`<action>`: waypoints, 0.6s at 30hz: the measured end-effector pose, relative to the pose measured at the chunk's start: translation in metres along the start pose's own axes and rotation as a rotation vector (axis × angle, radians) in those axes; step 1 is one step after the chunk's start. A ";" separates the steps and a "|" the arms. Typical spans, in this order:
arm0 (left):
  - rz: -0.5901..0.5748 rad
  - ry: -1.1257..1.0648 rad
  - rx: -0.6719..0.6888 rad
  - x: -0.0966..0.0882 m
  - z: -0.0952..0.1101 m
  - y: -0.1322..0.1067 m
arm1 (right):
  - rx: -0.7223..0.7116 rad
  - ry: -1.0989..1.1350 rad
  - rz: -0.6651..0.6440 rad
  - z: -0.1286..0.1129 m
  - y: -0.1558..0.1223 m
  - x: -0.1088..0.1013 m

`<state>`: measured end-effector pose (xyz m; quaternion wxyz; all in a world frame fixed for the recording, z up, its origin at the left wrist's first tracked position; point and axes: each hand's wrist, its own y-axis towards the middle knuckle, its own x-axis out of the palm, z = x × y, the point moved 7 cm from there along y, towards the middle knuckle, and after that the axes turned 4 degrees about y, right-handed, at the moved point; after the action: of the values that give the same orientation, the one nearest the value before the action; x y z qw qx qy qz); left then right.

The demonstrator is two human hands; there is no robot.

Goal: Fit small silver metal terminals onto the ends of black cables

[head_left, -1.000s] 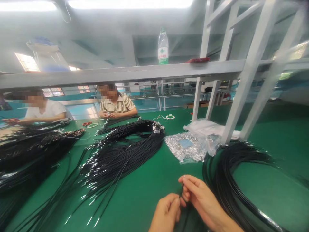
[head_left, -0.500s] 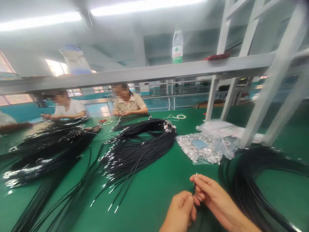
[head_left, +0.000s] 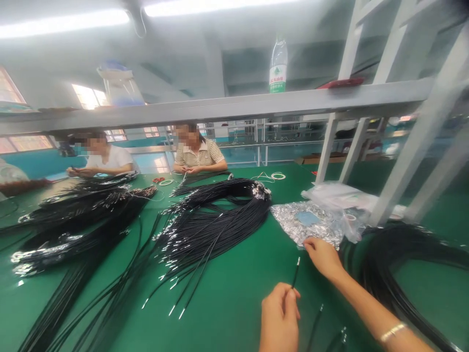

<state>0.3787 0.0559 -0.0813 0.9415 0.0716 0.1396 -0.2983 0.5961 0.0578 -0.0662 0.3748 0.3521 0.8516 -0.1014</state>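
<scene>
My left hand [head_left: 281,313] is closed around a thin black cable [head_left: 295,276], whose bare silver end points upward. Farther off, my right hand [head_left: 322,255] reaches the near edge of a clear plastic bag [head_left: 287,222] full of small silver metal pieces. Its thumb and fingertips are pinched together there; whatever lies between them is too small to make out. Below my right forearm, silver-tipped ends of more black cables [head_left: 315,325] show near the bottom edge.
A bundle of black cables [head_left: 234,225] with silver ends lies mid-table. More cable bundles [head_left: 73,234] are at left, and a coil [head_left: 377,264] at right. Metal shelf posts [head_left: 414,127] rise at right. A bottle [head_left: 278,68] stands on the shelf. Two people [head_left: 200,154] work opposite.
My right hand has left the cable end beside my left hand and moved forward to the bag of metal pieces. The left hand still holds the cable. The view has shifted slightly.
</scene>
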 end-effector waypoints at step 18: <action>0.099 -0.018 -0.065 0.009 -0.016 0.000 | -0.319 -0.345 0.338 -0.003 0.011 -0.043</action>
<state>0.3828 0.0544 -0.0990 0.9582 0.0452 0.1369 -0.2473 0.6220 0.0450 -0.0322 0.5763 0.4031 0.7098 0.0391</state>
